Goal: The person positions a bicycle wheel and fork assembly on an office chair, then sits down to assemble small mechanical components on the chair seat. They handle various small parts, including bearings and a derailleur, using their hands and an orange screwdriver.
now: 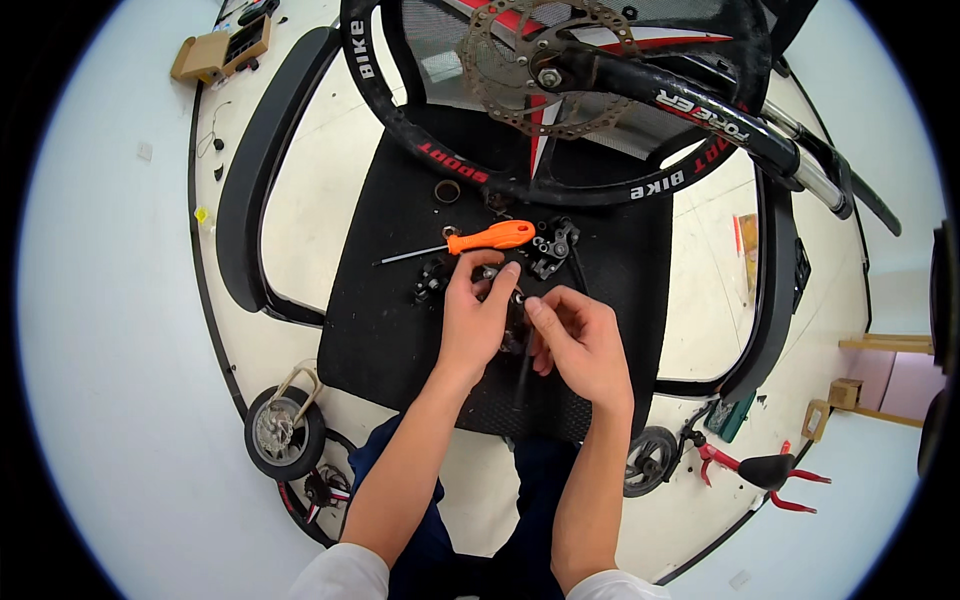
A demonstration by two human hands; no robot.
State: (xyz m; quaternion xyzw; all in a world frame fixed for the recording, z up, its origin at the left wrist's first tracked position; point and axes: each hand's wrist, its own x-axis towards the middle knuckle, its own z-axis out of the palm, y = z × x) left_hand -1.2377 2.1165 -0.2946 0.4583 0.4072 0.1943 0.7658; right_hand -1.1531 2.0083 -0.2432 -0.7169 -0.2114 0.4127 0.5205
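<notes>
Ref. item: screwdriver, orange hdl., laid flat on blk. seat, hdl. to R, tip to L.

1. Metal part, sm.: held just below screwdriver hdl., btwn. the hands; partly hidden by fingertips.
2. L hand: seen below screwdriver; thumb & forefinger set close together, metal part pinched btwn. them.
3. R hand: seen below & R of screwdriver; fingers curled, thumb tip set at near end of metal part; whether gripped there can't be told.
4. Dk. rod: below screwdriver, just beside R hand; whether held can't be told.
5. Blk. mech. assy.: R of screwdriver, just beside hdl. end.
6. Dk. fitting: below screwdriver shaft, L of hdl.
7. Ring, open centre: above screwdriver, near.
8. Lg. wheel, blk. rim, w/ brake disc: above screwdriver; hub joined to blk. fork.
9. Sm. wheel, blk. tyre: well below & L of screwdriver.
10. Cardboard box, opened: well above & L of screwdriver.
</notes>
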